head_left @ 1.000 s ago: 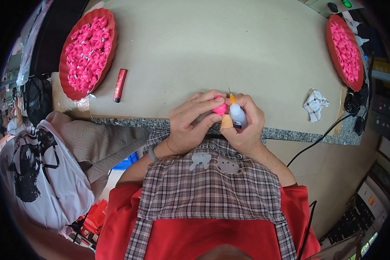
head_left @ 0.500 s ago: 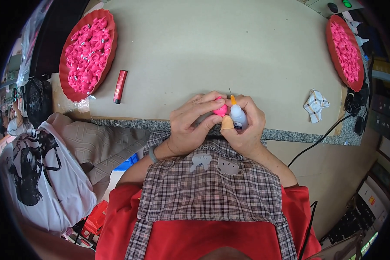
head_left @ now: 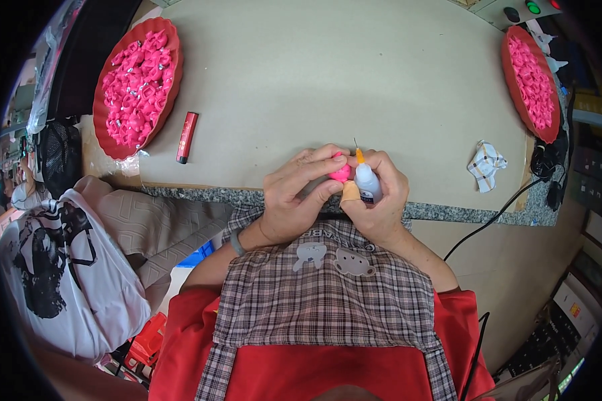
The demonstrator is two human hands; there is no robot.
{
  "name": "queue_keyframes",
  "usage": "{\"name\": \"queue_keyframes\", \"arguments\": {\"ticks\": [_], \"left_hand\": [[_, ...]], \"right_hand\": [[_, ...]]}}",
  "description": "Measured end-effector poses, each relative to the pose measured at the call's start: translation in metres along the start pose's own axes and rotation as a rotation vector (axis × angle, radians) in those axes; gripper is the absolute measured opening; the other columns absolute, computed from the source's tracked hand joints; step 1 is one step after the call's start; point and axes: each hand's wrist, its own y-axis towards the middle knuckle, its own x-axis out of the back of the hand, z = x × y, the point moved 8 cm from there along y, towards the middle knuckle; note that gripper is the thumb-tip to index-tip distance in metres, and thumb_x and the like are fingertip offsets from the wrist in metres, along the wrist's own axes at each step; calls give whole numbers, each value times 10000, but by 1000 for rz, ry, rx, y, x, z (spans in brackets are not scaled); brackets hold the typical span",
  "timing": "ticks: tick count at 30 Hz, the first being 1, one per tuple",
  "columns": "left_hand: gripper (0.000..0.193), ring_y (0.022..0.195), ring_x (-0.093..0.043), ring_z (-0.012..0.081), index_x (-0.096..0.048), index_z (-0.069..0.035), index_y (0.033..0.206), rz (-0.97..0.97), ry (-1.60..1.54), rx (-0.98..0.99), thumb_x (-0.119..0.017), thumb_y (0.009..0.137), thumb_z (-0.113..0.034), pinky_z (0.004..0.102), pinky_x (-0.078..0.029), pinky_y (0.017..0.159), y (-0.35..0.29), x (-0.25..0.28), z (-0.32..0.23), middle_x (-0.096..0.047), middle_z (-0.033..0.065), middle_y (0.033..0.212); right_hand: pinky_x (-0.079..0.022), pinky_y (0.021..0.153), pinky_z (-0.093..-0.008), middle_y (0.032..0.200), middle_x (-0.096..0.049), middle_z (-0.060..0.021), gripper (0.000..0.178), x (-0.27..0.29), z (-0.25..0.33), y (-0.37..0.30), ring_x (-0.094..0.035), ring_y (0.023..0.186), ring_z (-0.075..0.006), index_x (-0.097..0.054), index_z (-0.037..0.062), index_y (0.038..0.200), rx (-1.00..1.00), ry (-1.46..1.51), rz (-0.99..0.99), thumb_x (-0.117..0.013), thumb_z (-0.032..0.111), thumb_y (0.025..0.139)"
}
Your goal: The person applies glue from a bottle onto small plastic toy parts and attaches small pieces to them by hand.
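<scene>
Between the fingertips of my left hand [head_left: 299, 190] is a small pink plastic piece [head_left: 341, 174]; its exact kind is hard to make out behind the fingers. My right hand [head_left: 386, 197] grips a white glue bottle [head_left: 367, 183] with an orange tip and a thin needle pointing up and away from me. A tan cover wraps the right thumb [head_left: 350, 192], which lies close to the pink piece. Both hands meet just above the near edge of the worktable [head_left: 294, 80].
A red scalloped tray [head_left: 174, 73] of pink pieces stands far left, and a similar tray [head_left: 513, 80] far right. A red lighter-like stick [head_left: 187, 138] lies near the left tray. A checked cloth [head_left: 486, 165] and black cable [head_left: 495, 215] are at right. Another person's clothed body [head_left: 73, 267] is at left.
Almost nothing differs. The whole view has shifted slightly, while both hands keep the pink piece and the bottle in the same hold.
</scene>
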Motion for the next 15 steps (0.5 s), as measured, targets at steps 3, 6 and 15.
{"name": "queue_keyframes", "arguments": {"ticks": [3,6,15], "left_hand": [[331,918,-642,284,-642,34,1082,-3,1,1,-707,758,18,339,-516,783,1,0,1,-655,206,1067],[329,918,-643,284,-644,34,1080,-5,-3,7,-708,758,17,340,-515,787,0,1,2,-656,206,1066],[328,959,-644,286,-644,30,1085,-19,-33,32,-704,763,15,342,-518,819,-1,0,4,-653,206,1078]], "right_hand": [[-440,561,-236,716,-575,-63,209,0,-3,0,-529,614,-105,-548,1,872,-26,14,1,-637,6,683],[-442,565,-236,721,-578,-67,211,-2,-3,1,-533,618,-107,-546,0,874,-25,18,6,-638,8,684],[-439,564,-233,711,-571,-57,231,0,0,1,-527,620,-97,-540,-5,881,5,28,9,-641,4,674]]}}
